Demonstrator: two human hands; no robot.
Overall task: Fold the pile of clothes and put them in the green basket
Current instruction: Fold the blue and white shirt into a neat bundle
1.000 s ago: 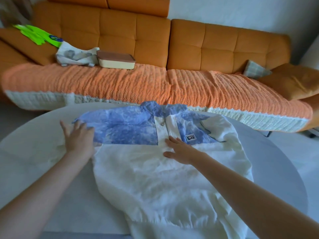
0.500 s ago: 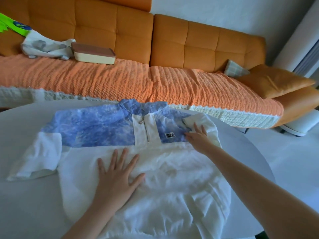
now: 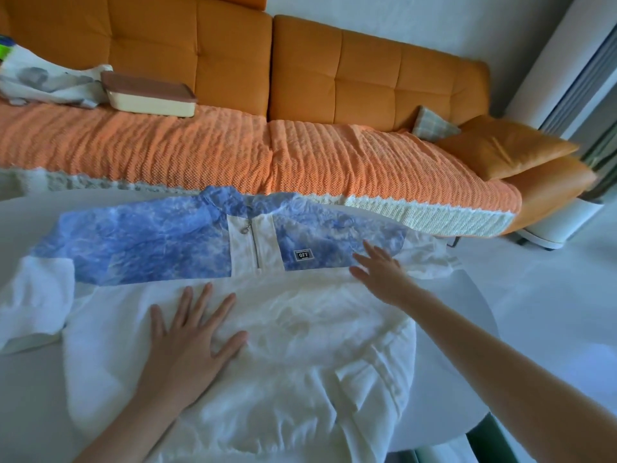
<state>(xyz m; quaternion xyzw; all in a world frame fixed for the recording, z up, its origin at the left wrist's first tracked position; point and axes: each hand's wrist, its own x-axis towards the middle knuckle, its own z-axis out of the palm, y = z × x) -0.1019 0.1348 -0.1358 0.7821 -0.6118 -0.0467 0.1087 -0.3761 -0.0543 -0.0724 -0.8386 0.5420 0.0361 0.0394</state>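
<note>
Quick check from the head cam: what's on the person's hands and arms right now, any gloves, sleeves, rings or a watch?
Nothing worn that shows. The left hand and right hand are bare, with no gloves and no rings visible on the fingers. Both forearms are uncovered as far as the frame edge: no sleeve cuff, watch or bracelet in view. The right hand is slightly blurred, so fine detail there is uncertain.

1 head camera looks down, close, over table (sofa beyond).

A white shirt with a marbled blue yoke and a small black "OFF" label is spread on a pale grey table. Behind, an orange tufted sofa is draped with a lighter orange, cream-edged throw (a checked grey cushion is tucked alongside).
</note>
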